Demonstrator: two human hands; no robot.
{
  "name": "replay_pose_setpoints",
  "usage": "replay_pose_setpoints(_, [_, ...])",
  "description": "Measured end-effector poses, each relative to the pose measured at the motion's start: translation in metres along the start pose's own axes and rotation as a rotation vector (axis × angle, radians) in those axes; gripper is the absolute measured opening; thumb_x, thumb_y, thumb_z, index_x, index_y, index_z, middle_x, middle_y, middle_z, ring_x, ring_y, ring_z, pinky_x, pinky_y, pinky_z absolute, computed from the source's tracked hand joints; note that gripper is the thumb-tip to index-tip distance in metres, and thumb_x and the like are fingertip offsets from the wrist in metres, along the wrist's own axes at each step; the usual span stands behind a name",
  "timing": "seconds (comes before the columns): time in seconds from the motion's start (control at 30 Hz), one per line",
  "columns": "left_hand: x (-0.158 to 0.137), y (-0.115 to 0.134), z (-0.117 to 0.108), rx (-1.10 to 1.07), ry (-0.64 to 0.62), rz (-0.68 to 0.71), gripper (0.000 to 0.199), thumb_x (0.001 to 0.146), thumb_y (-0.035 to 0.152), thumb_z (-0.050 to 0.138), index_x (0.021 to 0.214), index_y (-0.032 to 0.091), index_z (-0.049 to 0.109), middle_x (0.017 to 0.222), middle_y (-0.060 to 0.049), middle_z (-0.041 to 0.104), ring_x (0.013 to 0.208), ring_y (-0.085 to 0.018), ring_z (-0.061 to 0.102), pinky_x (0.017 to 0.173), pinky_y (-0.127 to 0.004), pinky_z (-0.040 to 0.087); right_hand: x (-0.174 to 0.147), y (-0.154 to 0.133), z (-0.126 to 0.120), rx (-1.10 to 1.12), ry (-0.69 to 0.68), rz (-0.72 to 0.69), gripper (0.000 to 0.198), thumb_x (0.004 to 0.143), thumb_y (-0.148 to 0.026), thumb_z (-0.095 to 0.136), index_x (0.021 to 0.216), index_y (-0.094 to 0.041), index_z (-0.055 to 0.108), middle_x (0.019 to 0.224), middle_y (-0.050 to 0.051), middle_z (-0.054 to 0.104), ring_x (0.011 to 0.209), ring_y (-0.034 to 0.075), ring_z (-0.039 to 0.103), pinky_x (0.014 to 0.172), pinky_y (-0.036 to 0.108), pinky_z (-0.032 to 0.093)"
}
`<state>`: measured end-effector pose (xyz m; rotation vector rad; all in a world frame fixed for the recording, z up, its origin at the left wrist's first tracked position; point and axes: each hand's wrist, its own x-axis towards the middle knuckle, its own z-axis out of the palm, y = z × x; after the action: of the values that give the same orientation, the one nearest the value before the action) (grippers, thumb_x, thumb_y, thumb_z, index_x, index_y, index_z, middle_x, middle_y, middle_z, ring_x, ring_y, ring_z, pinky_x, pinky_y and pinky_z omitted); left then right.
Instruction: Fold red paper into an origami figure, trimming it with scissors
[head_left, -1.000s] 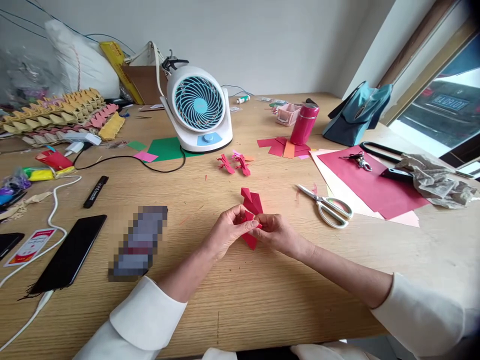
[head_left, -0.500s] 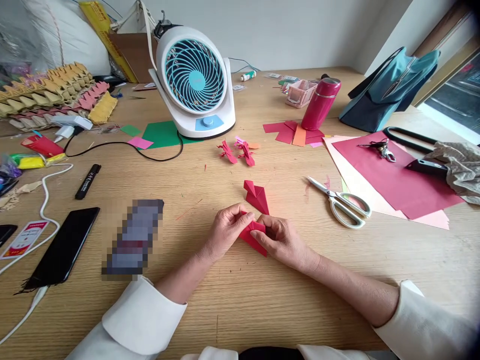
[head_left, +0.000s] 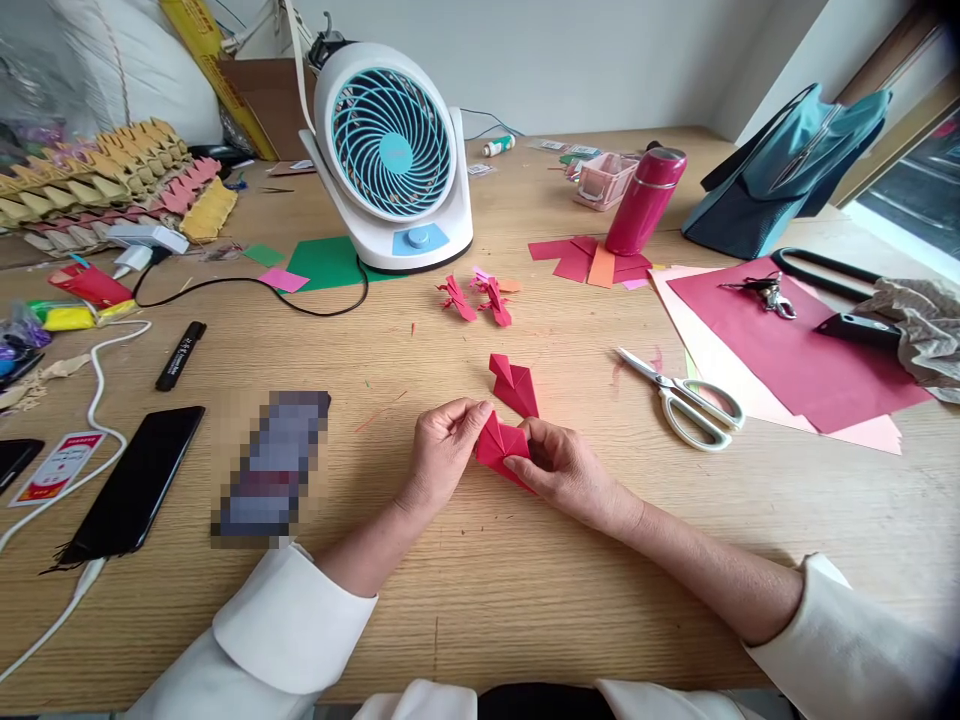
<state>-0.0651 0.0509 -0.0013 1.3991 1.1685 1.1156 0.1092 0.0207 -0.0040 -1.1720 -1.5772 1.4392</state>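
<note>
Between my two hands is a piece of folded red paper (head_left: pixel 501 446), its creases meeting near the middle. My left hand (head_left: pixel 444 446) pinches its upper left corner between thumb and fingers. On the other side my right hand (head_left: pixel 564 470) grips the right edge, thumb on top and fingers partly hidden behind. Just beyond lies a second folded red paper (head_left: pixel 516 384), apart from my hands, with one flap raised. Farther off, two small folded red paper figures (head_left: pixel 459 298) rest side by side on the table.
White-handled scissors (head_left: pixel 694 405) lie to the right, beside large red and pale paper sheets (head_left: pixel 780 340). A white fan (head_left: pixel 409 150) stands at the back, near a pink flask (head_left: pixel 646 202). Left are a marker (head_left: pixel 181 356), a black phone (head_left: pixel 135 485) and a blurred-out device (head_left: pixel 270 470).
My left hand has shifted slightly left, and the paper has been turned and opened out, showing more of its creased face. My right hand keeps its hold.
</note>
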Motion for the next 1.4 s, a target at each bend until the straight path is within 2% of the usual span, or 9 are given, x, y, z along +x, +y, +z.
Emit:
replay_pose_setpoints(0.23, [-0.005, 0.011, 0.001, 0.133, 0.006, 0.084, 0.039, 0.091, 0.042, 0.060, 0.061, 0.017, 0.056, 0.058, 0.003, 0.051, 0.057, -0.011, 0.043, 0.056, -0.023, 0.037, 0.001, -0.007, 0.000, 0.080, -0.008, 0.052, 0.030, 0.082, -0.044, 0.070, 0.086, -0.017, 0.057, 0.065, -0.005, 0.049, 0.055, 0.009, 0.040, 0.050, 0.023, 0.032])
replay_pose_setpoints(0.37, [-0.007, 0.010, 0.001, 0.129, -0.022, 0.072, 0.038, 0.094, 0.044, 0.056, 0.069, 0.016, 0.065, 0.067, -0.002, 0.064, 0.064, -0.014, 0.055, 0.063, -0.024, 0.044, 0.001, 0.000, 0.002, 0.064, 0.024, 0.041, 0.028, 0.084, -0.043, 0.068, 0.084, -0.018, 0.057, 0.065, -0.004, 0.050, 0.056, 0.009, 0.041, 0.051, 0.023, 0.033])
replay_pose_setpoints(0.53, [-0.009, 0.013, 0.001, 0.068, -0.023, 0.055, 0.045, 0.097, 0.051, 0.046, 0.082, 0.016, 0.070, 0.073, -0.003, 0.066, 0.067, -0.016, 0.059, 0.064, -0.026, 0.047, 0.000, -0.001, 0.002, 0.106, 0.034, 0.039, 0.028, 0.085, -0.043, 0.067, 0.082, -0.018, 0.055, 0.065, -0.003, 0.052, 0.056, 0.010, 0.044, 0.050, 0.023, 0.035])
replay_pose_setpoints(0.8, [-0.008, 0.017, 0.001, 0.060, -0.141, 0.163, 0.018, 0.094, 0.031, 0.055, 0.090, 0.018, 0.068, 0.088, -0.005, 0.069, 0.084, -0.018, 0.063, 0.078, -0.027, 0.049, 0.002, 0.001, -0.001, 0.143, 0.022, 0.012, 0.033, 0.085, -0.049, 0.067, 0.083, -0.019, 0.052, 0.066, -0.004, 0.049, 0.057, 0.010, 0.041, 0.051, 0.023, 0.034])
replay_pose_setpoints(1.03, [-0.008, 0.017, 0.001, 0.023, -0.225, 0.168, 0.008, 0.090, 0.025, 0.062, 0.091, 0.017, 0.064, 0.087, -0.003, 0.062, 0.080, -0.015, 0.059, 0.071, -0.025, 0.048, 0.003, 0.003, -0.004, 0.147, -0.022, -0.064, 0.036, 0.091, -0.053, 0.060, 0.084, -0.018, 0.052, 0.070, -0.004, 0.047, 0.061, 0.010, 0.039, 0.056, 0.024, 0.032])
replay_pose_setpoints(1.2, [-0.007, 0.015, 0.002, 0.056, -0.162, 0.263, 0.007, 0.088, 0.021, 0.065, 0.083, 0.018, 0.061, 0.086, -0.001, 0.062, 0.078, -0.013, 0.059, 0.067, -0.023, 0.046, 0.003, -0.001, -0.004, 0.194, -0.053, -0.068, 0.041, 0.088, -0.057, 0.063, 0.081, -0.019, 0.051, 0.070, -0.004, 0.046, 0.062, 0.010, 0.038, 0.057, 0.024, 0.032])
replay_pose_setpoints(1.4, [-0.010, 0.016, -0.001, 0.288, -0.053, 0.436, 0.010, 0.086, 0.013, 0.068, 0.088, 0.020, 0.061, 0.083, 0.000, 0.064, 0.079, -0.013, 0.057, 0.073, -0.026, 0.045, 0.004, 0.001, -0.004, 0.193, -0.055, -0.065, 0.041, 0.088, -0.058, 0.063, 0.080, -0.019, 0.051, 0.071, -0.003, 0.048, 0.062, 0.010, 0.038, 0.058, 0.025, 0.031])
